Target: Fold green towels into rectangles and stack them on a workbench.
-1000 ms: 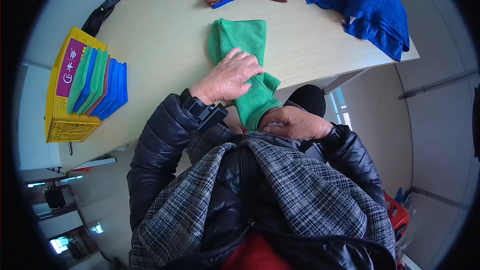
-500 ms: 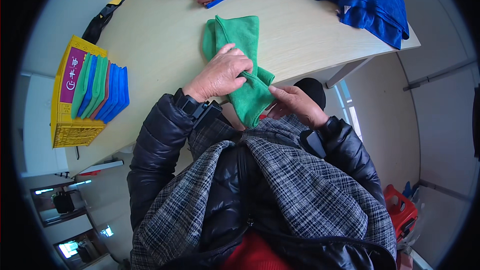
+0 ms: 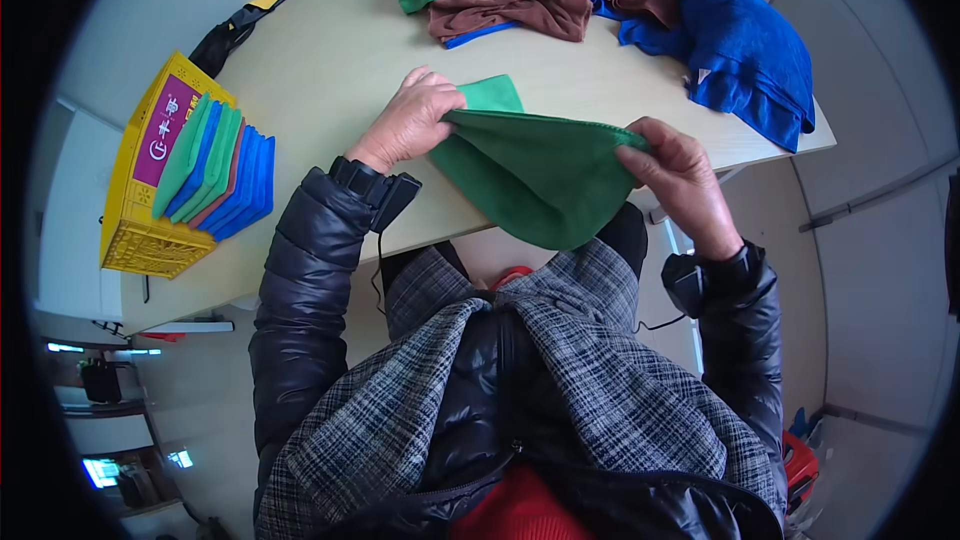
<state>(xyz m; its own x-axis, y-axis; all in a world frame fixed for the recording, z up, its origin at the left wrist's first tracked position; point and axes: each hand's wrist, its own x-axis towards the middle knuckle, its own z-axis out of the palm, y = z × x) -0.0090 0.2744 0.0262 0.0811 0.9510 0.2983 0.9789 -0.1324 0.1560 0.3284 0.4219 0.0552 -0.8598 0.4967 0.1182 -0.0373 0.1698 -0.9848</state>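
Note:
A green cloth (image 3: 545, 175) is stretched between my two hands over the table's near edge. My left hand (image 3: 415, 115) is closed on its left corner. My right hand (image 3: 680, 175) pinches the other end of the hemmed top edge between thumb and fingers. Below that edge the cloth sags in a loose curve toward my lap, and a lighter green part lies on the table behind it. Both wrists wear dark straps with small black devices.
On the left, a yellow plastic basket (image 3: 150, 258) holds folded green, blue and brown cloths (image 3: 215, 175). Along the far side lie crumpled red and brown cloths (image 3: 510, 10), with a large blue cloth (image 3: 750, 50) at the right. A black and yellow item (image 3: 235, 35) rests behind the basket.
My hands have moved apart, the right one up and to the right. The green cloth, earlier bunched and partly folded, now spreads wide between them.

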